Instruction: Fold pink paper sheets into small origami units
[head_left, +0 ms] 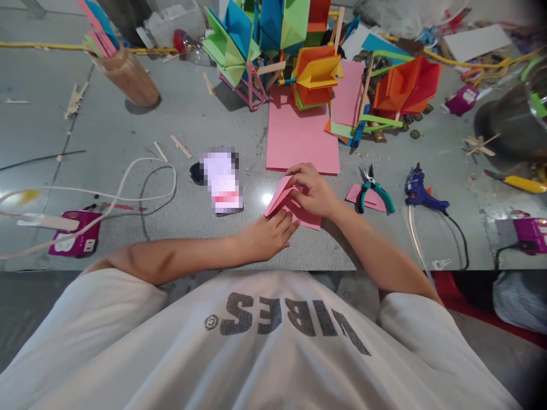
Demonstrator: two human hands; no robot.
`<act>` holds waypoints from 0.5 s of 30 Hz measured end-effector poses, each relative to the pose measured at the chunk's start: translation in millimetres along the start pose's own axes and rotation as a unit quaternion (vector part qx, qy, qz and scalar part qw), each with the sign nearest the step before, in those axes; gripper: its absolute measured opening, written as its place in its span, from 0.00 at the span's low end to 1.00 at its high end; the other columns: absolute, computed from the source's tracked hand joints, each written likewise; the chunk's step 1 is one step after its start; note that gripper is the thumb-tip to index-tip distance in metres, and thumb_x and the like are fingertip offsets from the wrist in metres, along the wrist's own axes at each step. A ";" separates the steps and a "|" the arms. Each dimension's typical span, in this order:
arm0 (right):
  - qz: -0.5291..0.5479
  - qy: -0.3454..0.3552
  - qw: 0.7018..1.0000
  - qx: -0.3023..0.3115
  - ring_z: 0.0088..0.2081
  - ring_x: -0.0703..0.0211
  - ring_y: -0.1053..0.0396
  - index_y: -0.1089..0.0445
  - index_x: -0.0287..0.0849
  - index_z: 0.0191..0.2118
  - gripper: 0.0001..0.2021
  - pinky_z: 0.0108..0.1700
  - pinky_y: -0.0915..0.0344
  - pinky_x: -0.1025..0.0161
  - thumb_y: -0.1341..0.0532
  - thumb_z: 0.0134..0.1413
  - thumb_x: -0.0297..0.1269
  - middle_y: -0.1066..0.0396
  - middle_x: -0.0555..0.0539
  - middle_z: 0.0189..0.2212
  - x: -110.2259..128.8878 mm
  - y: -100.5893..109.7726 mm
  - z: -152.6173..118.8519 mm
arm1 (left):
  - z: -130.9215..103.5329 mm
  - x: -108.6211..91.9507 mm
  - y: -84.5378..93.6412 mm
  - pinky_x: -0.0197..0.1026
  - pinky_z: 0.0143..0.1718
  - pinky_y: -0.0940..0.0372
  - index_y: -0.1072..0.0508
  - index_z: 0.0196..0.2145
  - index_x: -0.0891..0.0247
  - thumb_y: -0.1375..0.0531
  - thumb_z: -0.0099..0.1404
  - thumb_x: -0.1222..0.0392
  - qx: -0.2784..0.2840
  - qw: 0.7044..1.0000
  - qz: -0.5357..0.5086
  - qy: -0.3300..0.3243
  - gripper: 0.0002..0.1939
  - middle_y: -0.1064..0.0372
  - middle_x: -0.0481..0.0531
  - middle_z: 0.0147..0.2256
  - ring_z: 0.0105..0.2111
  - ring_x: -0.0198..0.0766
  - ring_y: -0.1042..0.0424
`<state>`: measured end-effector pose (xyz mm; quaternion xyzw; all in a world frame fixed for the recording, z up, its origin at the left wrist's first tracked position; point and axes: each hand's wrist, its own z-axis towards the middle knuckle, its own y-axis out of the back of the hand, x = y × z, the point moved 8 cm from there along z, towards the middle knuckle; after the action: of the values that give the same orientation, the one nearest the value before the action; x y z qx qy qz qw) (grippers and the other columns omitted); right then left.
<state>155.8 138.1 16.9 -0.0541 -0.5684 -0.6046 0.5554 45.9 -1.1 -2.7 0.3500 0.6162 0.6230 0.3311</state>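
Observation:
A folded pink sheet of paper (310, 217) lies at the front of the table between my hands. Fingers of my right hand (311, 188) grip its raised upper flap, thumb below and fingers above. My left hand (271, 234) rests on the near left part of the paper, fingers stretched out flat. Just beyond, larger pink sheets (301, 139) lie flat. To the right, teal-handled pliers (371, 191) sit on a small pink paper piece (354, 193), with a blue glue gun (423, 191) farther right.
Colourful folded-paper models (277, 34) on stick frames stand at the back. At left are a brown cup (134, 77) of paper strips, a blurred phone (223, 182), a white cable (123, 182) and a purple power socket (81, 233). A yellow cutter (523, 182) lies far right.

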 end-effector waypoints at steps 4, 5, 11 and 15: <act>-0.004 -0.012 0.999 -0.037 0.54 0.39 0.25 0.24 0.51 0.39 0.04 0.62 0.29 0.34 0.32 0.68 0.41 0.22 0.42 0.48 12.3 13.1 -0.4 | -0.2 -1.9 -0.7 0.60 0.64 0.32 0.32 0.76 0.75 0.44 0.86 0.50 -0.011 1.000 0.012 -0.004 0.32 0.29 0.77 0.71 0.71 0.65 0.30; 0.003 -0.010 0.999 -0.045 0.53 0.40 0.25 0.25 0.51 0.39 0.05 0.60 0.28 0.35 0.32 0.68 0.41 0.22 0.42 0.47 15.9 15.0 -1.0 | 0.0 -2.1 -0.4 0.60 0.65 0.32 0.32 0.76 0.76 0.43 0.85 0.49 -0.015 1.000 0.014 -0.005 0.32 0.29 0.77 0.70 0.71 0.66 0.30; 0.000 -0.001 1.000 -0.026 0.52 0.38 0.22 0.27 0.52 0.41 0.05 0.60 0.30 0.34 0.36 0.71 0.43 0.17 0.42 0.47 31.9 9.1 -6.2 | 1.3 -2.6 2.6 0.58 0.67 0.35 0.27 0.71 0.78 0.41 0.84 0.50 -0.029 0.999 0.011 -0.014 0.30 0.22 0.75 0.62 0.63 0.61 0.25; 0.007 -0.025 0.999 0.019 0.47 0.40 0.20 0.26 0.51 0.43 0.07 0.61 0.30 0.36 0.33 0.67 0.47 0.15 0.44 0.44 23.4 3.9 -6.2 | 0.7 -2.2 3.5 0.59 0.67 0.36 0.28 0.72 0.77 0.42 0.84 0.49 -0.036 0.999 0.016 -0.007 0.31 0.23 0.74 0.63 0.63 0.61 0.25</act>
<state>153.3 120.2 33.5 -0.0629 -0.5933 -0.5881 0.5460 47.6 -2.7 0.8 0.3522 0.5851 0.6476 0.3381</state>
